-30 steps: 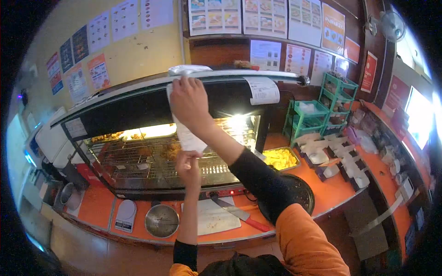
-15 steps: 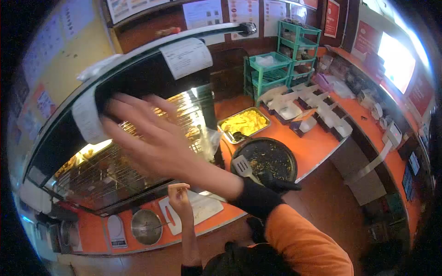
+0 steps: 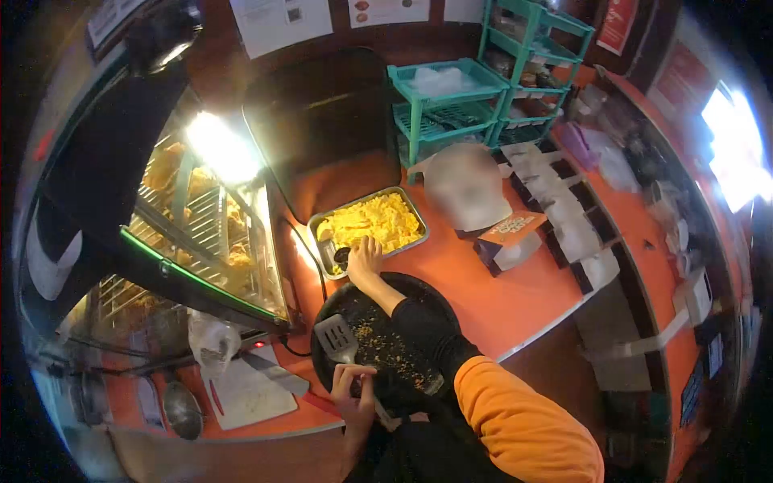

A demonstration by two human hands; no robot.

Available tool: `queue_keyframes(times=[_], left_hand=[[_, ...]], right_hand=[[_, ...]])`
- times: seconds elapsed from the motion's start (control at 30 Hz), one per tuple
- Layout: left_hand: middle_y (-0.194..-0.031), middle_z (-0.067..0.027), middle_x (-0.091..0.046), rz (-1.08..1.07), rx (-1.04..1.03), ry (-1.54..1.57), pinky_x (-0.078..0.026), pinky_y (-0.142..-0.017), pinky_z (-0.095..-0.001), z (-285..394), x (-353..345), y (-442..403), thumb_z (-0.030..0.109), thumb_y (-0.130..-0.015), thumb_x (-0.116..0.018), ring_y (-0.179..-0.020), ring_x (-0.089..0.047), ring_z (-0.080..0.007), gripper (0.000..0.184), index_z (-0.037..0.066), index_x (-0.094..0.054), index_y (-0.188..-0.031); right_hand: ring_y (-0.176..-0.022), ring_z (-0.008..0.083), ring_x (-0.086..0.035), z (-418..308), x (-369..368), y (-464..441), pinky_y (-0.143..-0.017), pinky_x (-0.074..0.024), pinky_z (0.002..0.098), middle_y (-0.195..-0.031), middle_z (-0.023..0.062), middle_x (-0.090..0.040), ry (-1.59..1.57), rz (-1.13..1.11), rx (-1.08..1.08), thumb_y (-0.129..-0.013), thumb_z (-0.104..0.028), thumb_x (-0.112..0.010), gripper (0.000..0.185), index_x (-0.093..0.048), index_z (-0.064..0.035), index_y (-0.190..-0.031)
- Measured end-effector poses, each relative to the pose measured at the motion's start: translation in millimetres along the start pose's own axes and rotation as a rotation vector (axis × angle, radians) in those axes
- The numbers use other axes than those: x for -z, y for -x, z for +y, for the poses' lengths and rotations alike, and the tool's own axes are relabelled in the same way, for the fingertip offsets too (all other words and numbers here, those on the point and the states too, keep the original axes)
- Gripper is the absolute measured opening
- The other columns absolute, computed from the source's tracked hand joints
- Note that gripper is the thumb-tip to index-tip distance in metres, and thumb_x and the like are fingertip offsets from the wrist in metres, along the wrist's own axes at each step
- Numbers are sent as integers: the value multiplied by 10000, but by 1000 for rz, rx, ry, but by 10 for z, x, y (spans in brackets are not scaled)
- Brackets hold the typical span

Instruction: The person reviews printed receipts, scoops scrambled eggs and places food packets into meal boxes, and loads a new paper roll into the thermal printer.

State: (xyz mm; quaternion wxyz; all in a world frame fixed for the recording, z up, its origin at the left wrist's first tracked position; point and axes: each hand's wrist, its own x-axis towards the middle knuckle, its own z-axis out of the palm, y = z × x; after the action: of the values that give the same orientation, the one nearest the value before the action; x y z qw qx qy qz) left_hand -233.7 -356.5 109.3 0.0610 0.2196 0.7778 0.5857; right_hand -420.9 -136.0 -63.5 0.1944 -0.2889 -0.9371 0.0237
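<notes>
My right hand [image 3: 366, 256] is at the near edge of a metal tray [image 3: 415, 241] of yellow, scrambled-egg-like food [image 3: 374, 221]. Its fingers curl round a black utensil [image 3: 342, 256] there, mostly covered by the hand. My left hand [image 3: 354, 394] is low in the view with fingers curled in, and I see nothing between them. Beside it, a slotted spatula [image 3: 336, 336] rests across a round black pan [image 3: 423, 302] strewn with brown crumbs. My right forearm crosses over this pan.
A lit glass food warmer [image 3: 201, 282] stands to the left. Below it are a knife [image 3: 274, 373], a white cutting board [image 3: 250, 394] and a metal bowl [image 3: 183, 409]. Open boxes [image 3: 555, 197] line the right side of the orange counter, with green shelves [image 3: 451, 92] behind.
My right hand has moved from in front of the food warmer to the tray and taken hold of the black utensil. My left hand is now beside the pan; the view has turned right.
</notes>
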Motion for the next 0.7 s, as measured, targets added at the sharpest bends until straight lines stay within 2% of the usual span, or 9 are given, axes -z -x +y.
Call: queue_keyframes(times=[0.03,0.13,0.2,0.37,0.47,0.5,0.57,0.6,0.7], left_hand=[[-784,-70,-562,16,-11,9,-402,-612,-243,19,-133,-9,-67,-788,-583,-692,-523,-139,111,33,-629,-787],[-794,-79,-574,67,-92,-114,-429,-610,-267,-19,-389,-38,-91,-765,-582,-680,-549,-164,138,31,-641,-790],[-802,-85,-582,31,-7,-16,-455,-617,-288,32,-496,-91,-95,-756,-580,-689,-577,-189,154,30,-654,-810],[-822,-101,-586,-7,30,-125,-496,-653,-301,-61,-394,-476,-56,-783,-542,-734,-622,-206,145,28,-652,-823],[-846,-109,-590,80,-1,-136,-497,-652,-319,-370,-331,-934,-27,-791,-545,-735,-628,-216,127,34,-642,-847],[-856,-113,-591,98,42,-152,-498,-662,-327,-452,-319,-1110,-11,-799,-539,-737,-628,-228,124,34,-636,-862],[-878,-143,-592,125,64,-192,-501,-695,-350,-690,-286,-1468,43,-821,-523,-749,-631,-258,139,15,-630,-906],[-878,-143,-592,139,59,-190,-501,-695,-350,-973,-316,-1655,43,-821,-523,-749,-631,-258,139,15,-630,-906],[-906,-181,-589,305,-122,-403,-499,-733,-385,-1996,-550,-2139,87,-816,-536,-767,-632,-288,177,-26,-622,-921]], right_hand=[[-1131,345,-453,22,189,-67,-960,-351,450,-1154,185,-539,-141,-192,-10,-844,-298,-585,328,-673,-14,-982],[-1148,344,-455,31,14,-112,-965,-361,427,-1113,180,-546,-224,-218,80,-843,-315,-599,334,-679,-16,-968],[-1114,384,-493,-15,51,-130,-937,-402,489,-1106,207,-531,-296,-329,91,-842,-276,-620,301,-666,2,-948],[-1046,450,-555,35,110,-278,-868,-483,507,-1165,295,-486,-431,-488,-7,-788,-158,-580,320,-592,1,-1065],[-864,421,-644,132,200,-508,-767,-517,514,-949,282,-642,-263,-538,72,-830,-259,-537,471,-491,-21,-1235],[-864,421,-644,82,242,-580,-767,-517,514,-949,282,-642,-260,-531,85,-830,-259,-537,471,-491,-21,-1235],[-734,345,-677,-78,546,-705,-656,-532,460,-808,219,-670,-181,-529,42,-854,-204,-531,594,-338,-33,-1390],[-800,340,-668,-148,520,-772,-688,-524,444,-862,240,-665,-171,-510,108,-858,-193,-520,685,-210,-94,-1461],[-896,426,-598,-324,181,-824,-779,-500,478,-996,311,-578,-127,-249,252,-800,-73,-531,713,-250,-87,-1455]])
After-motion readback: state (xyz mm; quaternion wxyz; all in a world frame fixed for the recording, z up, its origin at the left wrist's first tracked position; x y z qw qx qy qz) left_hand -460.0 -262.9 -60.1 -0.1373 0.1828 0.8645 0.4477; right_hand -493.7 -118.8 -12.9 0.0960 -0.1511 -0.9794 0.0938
